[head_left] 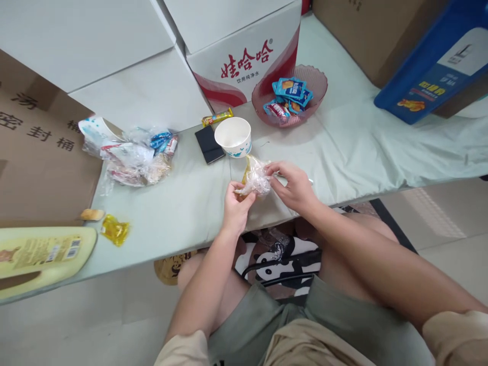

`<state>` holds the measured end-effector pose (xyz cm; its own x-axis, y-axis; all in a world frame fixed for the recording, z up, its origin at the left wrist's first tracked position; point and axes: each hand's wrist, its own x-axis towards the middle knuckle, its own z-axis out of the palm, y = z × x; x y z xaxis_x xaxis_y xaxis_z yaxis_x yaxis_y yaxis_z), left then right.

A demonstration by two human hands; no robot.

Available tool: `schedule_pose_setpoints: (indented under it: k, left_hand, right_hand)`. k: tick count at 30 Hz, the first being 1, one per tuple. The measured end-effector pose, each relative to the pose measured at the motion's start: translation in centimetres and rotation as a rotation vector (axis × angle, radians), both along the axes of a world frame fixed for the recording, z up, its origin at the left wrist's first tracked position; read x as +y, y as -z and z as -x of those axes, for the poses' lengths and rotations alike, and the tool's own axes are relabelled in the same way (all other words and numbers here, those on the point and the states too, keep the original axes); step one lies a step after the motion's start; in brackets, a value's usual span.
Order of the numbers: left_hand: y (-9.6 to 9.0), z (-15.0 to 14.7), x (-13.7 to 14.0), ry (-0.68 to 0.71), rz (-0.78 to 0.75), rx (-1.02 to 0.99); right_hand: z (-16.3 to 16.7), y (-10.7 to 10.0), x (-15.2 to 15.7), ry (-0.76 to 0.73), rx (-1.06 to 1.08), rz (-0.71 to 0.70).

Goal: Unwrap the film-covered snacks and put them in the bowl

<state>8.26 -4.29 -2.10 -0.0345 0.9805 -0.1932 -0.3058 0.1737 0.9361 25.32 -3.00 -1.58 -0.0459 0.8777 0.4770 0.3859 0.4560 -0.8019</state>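
Observation:
Between my hands, above the table's front edge, is a crumpled clear plastic wrapper (257, 178) with some yellow showing on its left side. My left hand (237, 206) pinches its lower left part between thumb and fingers. On the right side, the fingertips of my right hand (290, 184) are closed on the same plastic. Whatever may be inside the wrapper cannot be made out. Just behind it stands a white paper bowl (233, 136) with blue marks. A dark phone (210, 144) lies left of the bowl, and a yellow snack packet (217, 117) is behind it.
A pink glass bowl (322, 94) holds several blue packets. To the left sit a heap of plastic packaging (133, 157), a yellow wrapper (115, 230) and a pale yellow bottle (46, 256). White cartons (244, 61) line the back; a blue container (430, 66) stands right.

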Motion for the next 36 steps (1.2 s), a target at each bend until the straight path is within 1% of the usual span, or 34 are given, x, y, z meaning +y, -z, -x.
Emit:
schedule_pose_setpoints:
  k: [3, 5, 6, 8, 11, 13, 17, 19, 20, 21, 23, 25, 26, 29, 31, 33, 34, 36]
  left_hand:
    - [0.0, -0.6, -0.1, -0.056, -0.018, -0.033]
    - [-0.1, -0.7, -0.1, -0.068, -0.017, -0.080]
    - [-0.1, -0.7, -0.2, -0.051, -0.008, -0.112]
    - [-0.3, -0.3, -0.4, 0.026, 0.021, -0.188]
    - [-0.7, 0.5, -0.6, 0.121, 0.033, -0.252]
    - [-0.9, 1.1, -0.6, 0.131, 0.017, -0.226]
    - [-1.2, 1.7, -0.6, 0.183, 0.014, -0.120]
    - [-1.2, 1.8, -0.6, 0.194, 0.013, -0.097]
    - [-1.1, 1.9, -0.5, 0.185, 0.012, -0.096]
    - [-1.0, 1.9, -0.5, 0.170, 0.009, -0.096]
    - [-0.8, 2.0, -0.4, 0.134, 0.003, -0.081]
    - [-0.5, 2.3, -0.2, 0.113, 0.002, -0.057]
    - [-0.4, 2.4, -0.1, 0.111, 0.004, -0.049]
    - [-0.1, 2.8, 0.3, 0.114, 0.007, -0.043]
    - [0.0, 2.9, 0.5, 0.113, -0.006, -0.028]
    - [0.3, 3.0, 0.6, 0.099, -0.031, -0.002]
    - [0.5, 3.0, 0.7, 0.086, -0.044, 0.011]
    - [0.8, 3.0, 0.9, 0.050, -0.072, 0.037]
  right_hand:
    - [0.6, 0.1, -0.5, -0.063, -0.101, -0.078]
    - [1.0, 0.3, -0.9, -0.137, -0.173, -0.084]
    - [1.2, 0.4, -1.1, -0.169, -0.202, -0.071]
    - [1.5, 0.7, -1.5, -0.196, -0.237, -0.032]
    - [1.5, 0.8, -1.7, -0.160, -0.234, -0.021]
    - [1.3, 0.8, -1.8, -0.162, -0.222, -0.065]
    - [1.0, 0.5, -2.2, -0.322, -0.244, -0.144]
    - [0.7, 0.2, -2.4, -0.343, -0.237, -0.149]
    - [0.5, 0.0, -2.5, -0.309, -0.228, -0.137]
    - [0.2, -0.2, -2.4, -0.241, -0.222, -0.113]
    - [-0.6, -0.6, -2.0, -0.052, -0.266, -0.026]
    - [-1.5, -0.8, -1.4, 0.125, -0.406, 0.101]
    - [-2.0, -0.8, -1.1, 0.184, -0.499, 0.171]
    - [-3.0, -0.3, -0.6, 0.252, -0.755, 0.349]
    - [-3.3, 0.0, -0.5, 0.266, -0.839, 0.399]
    - [-3.5, 0.1, -0.5, 0.272, -0.840, 0.384]
    - [-3.5, 0.0, -0.5, 0.270, -0.807, 0.371]
    - [-3.5, -0.5, -0.5, 0.235, -0.676, 0.380]
